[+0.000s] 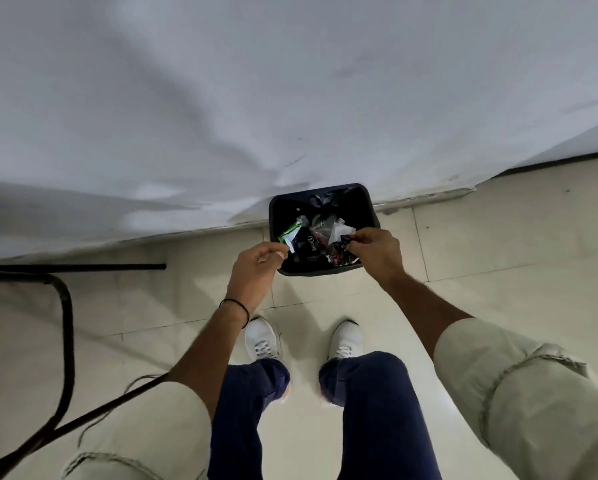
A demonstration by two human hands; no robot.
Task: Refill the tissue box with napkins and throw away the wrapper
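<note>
A: We stand over the black bin [366, 202] by the white wall [290, 81]; our right hand [377, 252] pinches a crumpled clear wrapper [339, 232] above the rubbish; our left hand [259, 265] is loosely curled at the near-left rim, and we cannot tell if it holds anything.

B: If we let go off-centre, the light plastic may drift onto the floor tiles [463, 237].

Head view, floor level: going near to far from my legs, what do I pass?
White shoes → both hands, left hand and right hand, level with the bin's near edge → black trash bin holding wrappers → white wall.
</note>
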